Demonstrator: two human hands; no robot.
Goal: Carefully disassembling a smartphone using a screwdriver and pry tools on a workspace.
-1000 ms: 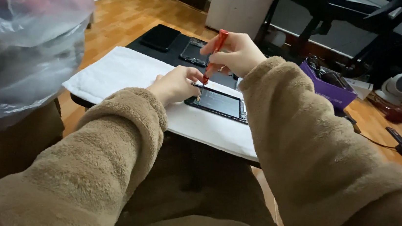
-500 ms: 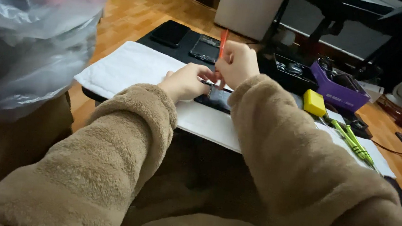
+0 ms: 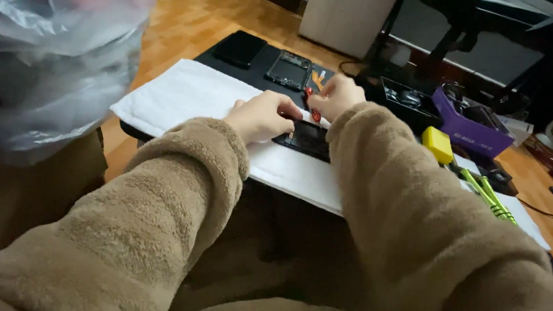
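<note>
From the head view, the person sits over a low dark worktop [image 3: 156,138] with a white cloth mat [image 3: 188,93] spread along its near edge. On the mat, toward the middle of that edge, lies a flat black rectangular device with its back opened [image 3: 306,138]. The left hand [image 3: 263,114] rests on the device's left end, fingers curled down and pressing it flat against the mat. The right hand [image 3: 337,97] is just beyond it, its grip closed narrowly around a slim red-handled screwdriver [image 3: 311,106] whose tip points down at the device's far edge.

Toward the far left corner sit a closed black phone [image 3: 239,48] and, just beside it, a second phone with its back removed [image 3: 289,69]. Near the right edge are a black parts tray [image 3: 407,99], a purple plastic box [image 3: 472,127], a small yellow block [image 3: 438,144] and a green-handled tool [image 3: 489,196]. A crumpled clear plastic bag [image 3: 43,52] blurs the left of the view.

The risk I see is the screwdriver tip skating off and scratching the exposed inside, since the right wrist hangs unsupported. A loosened screw could also roll off the mat onto the wooden floor [image 3: 195,19], and the bulky brown sleeves [image 3: 171,193] could drag the device toward the near edge.
</note>
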